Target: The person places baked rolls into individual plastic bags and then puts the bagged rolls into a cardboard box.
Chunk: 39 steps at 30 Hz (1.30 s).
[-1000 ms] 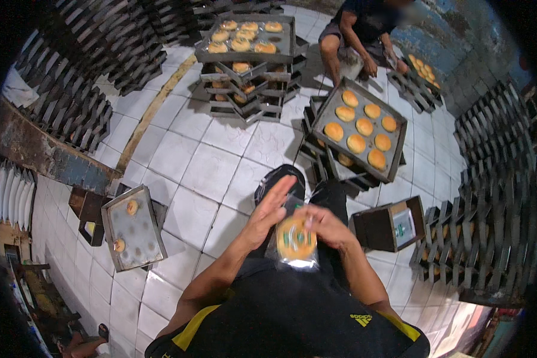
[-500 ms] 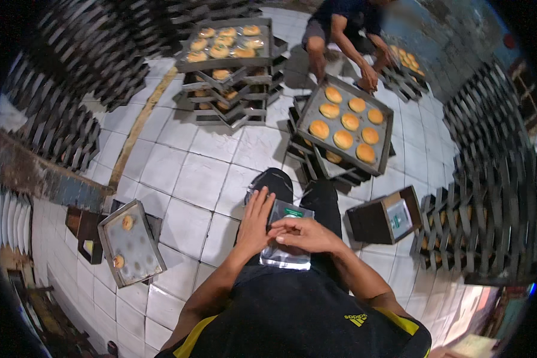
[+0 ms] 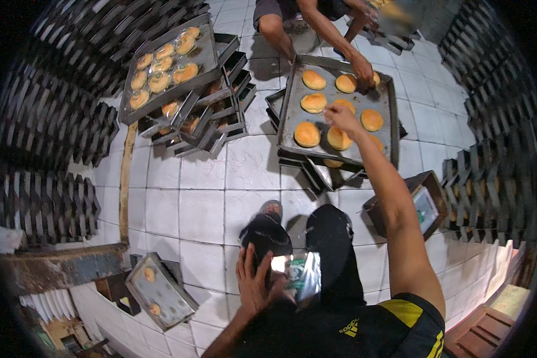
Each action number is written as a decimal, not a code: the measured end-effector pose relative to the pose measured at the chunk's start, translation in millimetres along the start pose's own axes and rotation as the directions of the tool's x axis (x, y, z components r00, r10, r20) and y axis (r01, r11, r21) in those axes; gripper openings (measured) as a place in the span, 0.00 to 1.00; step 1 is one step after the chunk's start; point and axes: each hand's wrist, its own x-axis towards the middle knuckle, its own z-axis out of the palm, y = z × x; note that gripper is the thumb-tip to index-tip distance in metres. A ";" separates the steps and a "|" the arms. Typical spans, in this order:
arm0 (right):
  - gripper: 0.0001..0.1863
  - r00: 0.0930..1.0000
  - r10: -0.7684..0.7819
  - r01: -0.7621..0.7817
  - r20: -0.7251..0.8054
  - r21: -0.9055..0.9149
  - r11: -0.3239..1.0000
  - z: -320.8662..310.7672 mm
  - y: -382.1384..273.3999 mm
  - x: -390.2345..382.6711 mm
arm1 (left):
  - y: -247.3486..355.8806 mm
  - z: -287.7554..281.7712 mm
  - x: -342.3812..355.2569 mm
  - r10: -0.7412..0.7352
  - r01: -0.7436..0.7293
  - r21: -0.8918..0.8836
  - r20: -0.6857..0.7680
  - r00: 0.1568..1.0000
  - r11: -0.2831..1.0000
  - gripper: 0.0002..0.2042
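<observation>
My right hand (image 3: 342, 119) is stretched out over a large metal tray (image 3: 284, 98) of golden round buns. Its fingers are bunched near a bun (image 3: 314, 102) in the middle of the tray, and I cannot tell whether they touch one. On my lap lies a shiny clear plastic bag (image 3: 307, 274) with green and white print. Beside it my left hand (image 3: 257, 285) rests on my thigh, fingers spread, its blurred thumb reaching over the bag's edge. Across the tray, another person's hand (image 3: 361, 70) is at a bun (image 3: 375, 79) in the far right corner.
A stack of trays (image 3: 205, 77) with wrapped buns on top stands far left. On the right is a brown box (image 3: 373, 215) holding printed plastic. A small tray (image 3: 182, 304) with two buns sits on the tiles at left. Racks of dark trays (image 3: 483, 197) line both sides.
My right hand has left the plastic bags on my lap and reached forward over the bun tray. My left hand stays by the bag. The other person's hand has moved onto a bun.
</observation>
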 end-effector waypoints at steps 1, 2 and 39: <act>0.19 0.994 -0.042 0.031 -0.105 -0.107 0.994 -0.7 20.7 34.6 | -3.9 -2.7 4.0 0.022 -0.024 0.064 0.042 0.999 0.998 0.38; 0.19 0.986 -0.089 0.057 -0.139 -0.223 0.973 6.2 17.6 58.2 | -5.3 -1.5 3.4 -0.009 0.007 0.050 0.047 0.999 0.999 0.38; 0.31 0.962 -0.265 0.148 -0.061 -0.699 0.699 48.1 28.5 89.4 | -5.8 6.5 8.2 -0.131 0.125 -0.070 -0.090 0.987 0.990 0.35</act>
